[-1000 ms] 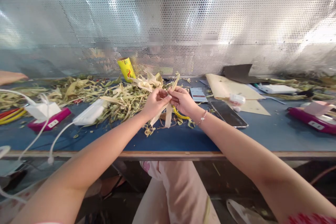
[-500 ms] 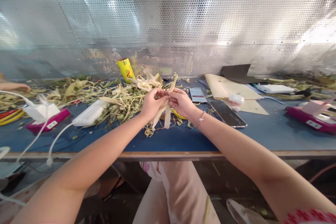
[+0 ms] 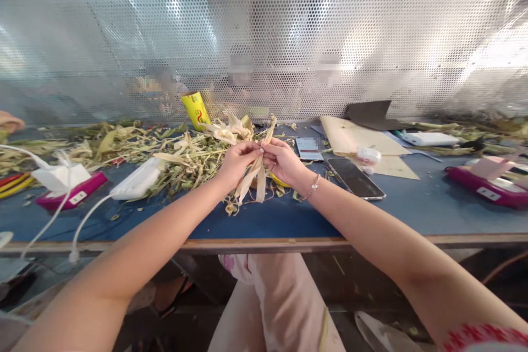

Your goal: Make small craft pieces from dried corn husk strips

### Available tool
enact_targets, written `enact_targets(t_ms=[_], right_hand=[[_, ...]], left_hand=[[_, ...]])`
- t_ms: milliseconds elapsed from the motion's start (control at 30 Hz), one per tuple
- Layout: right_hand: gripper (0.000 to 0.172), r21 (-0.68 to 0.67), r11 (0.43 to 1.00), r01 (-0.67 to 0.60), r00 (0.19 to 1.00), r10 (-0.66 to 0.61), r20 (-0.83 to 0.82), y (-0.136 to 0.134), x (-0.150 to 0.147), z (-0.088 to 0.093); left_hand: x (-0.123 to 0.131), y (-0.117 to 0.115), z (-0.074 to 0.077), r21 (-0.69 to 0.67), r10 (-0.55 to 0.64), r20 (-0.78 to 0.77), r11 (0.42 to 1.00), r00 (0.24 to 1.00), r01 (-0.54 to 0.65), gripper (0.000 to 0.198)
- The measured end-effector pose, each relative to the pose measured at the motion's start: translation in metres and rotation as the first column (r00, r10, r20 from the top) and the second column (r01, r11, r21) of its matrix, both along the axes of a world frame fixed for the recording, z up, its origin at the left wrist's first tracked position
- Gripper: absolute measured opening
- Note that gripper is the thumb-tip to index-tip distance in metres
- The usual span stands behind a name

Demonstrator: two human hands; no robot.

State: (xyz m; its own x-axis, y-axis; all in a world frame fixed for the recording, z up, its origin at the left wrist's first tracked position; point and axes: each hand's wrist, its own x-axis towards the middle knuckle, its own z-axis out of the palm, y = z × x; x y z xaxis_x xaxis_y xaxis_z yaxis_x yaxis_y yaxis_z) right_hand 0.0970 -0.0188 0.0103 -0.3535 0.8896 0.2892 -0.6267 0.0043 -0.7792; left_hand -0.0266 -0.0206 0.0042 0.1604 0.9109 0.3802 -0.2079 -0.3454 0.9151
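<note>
Pale dried husk strips (image 3: 259,182) hang below my hands, and a twisted end sticks up above them. My left hand (image 3: 240,160) pinches the husk from the left, fingertips meeting those of the other hand. On the right, my right hand (image 3: 281,160) grips the same husk between thumb and fingers; a thin bracelet circles that wrist. The exact spot they hold is partly hidden by the fingers. Behind and left of them spreads a heap of dry husks and plant scraps (image 3: 193,162). A yellow object, partly covered, lies beneath my right hand.
A yellow tube (image 3: 195,110) stands near the perforated metal screen (image 3: 280,38). To the right lie a dark phone (image 3: 357,179) and cardboard sheets (image 3: 358,136). Magenta power strips (image 3: 72,192) with white cables and a white power bank (image 3: 136,177) sit left. Another person's hand (image 3: 10,121) shows far left.
My left hand's fingers have closed in a little on the husk. The other person's hand at far left has moved up and outward. The view has shifted slightly.
</note>
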Motion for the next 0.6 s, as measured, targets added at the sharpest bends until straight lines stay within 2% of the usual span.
enact_targets(t_ms=[267,433,533,567,600], right_hand=[[0.01,-0.04,0.999,-0.005,1.0,0.005,0.007,-0.004,0.0,0.005],[0.014,0.031,0.999,0.038,0.989,-0.042,0.142,-0.001,0.0,0.005],[0.022,0.179,0.96,0.214,0.93,-0.256,0.264,0.006,0.0,0.0],[0.026,0.253,0.917,0.307,0.879,-0.376,0.295,0.009,0.001,-0.002],[0.03,0.35,0.851,0.391,0.801,-0.502,0.326,0.011,0.002,-0.004]], left_hand=[[0.0,0.003,0.002,-0.097,-0.149,0.125,0.982,0.981,0.161,0.021],[0.0,-0.003,0.005,-0.149,-0.15,0.165,0.973,0.975,0.174,0.015],[-0.002,0.002,0.003,-0.217,-0.096,0.19,0.967,0.977,0.137,0.013],[-0.003,0.005,0.003,-0.23,-0.068,0.204,0.966,0.977,0.115,0.012],[-0.003,0.007,0.002,-0.242,-0.045,0.213,0.965,0.976,0.097,0.01]])
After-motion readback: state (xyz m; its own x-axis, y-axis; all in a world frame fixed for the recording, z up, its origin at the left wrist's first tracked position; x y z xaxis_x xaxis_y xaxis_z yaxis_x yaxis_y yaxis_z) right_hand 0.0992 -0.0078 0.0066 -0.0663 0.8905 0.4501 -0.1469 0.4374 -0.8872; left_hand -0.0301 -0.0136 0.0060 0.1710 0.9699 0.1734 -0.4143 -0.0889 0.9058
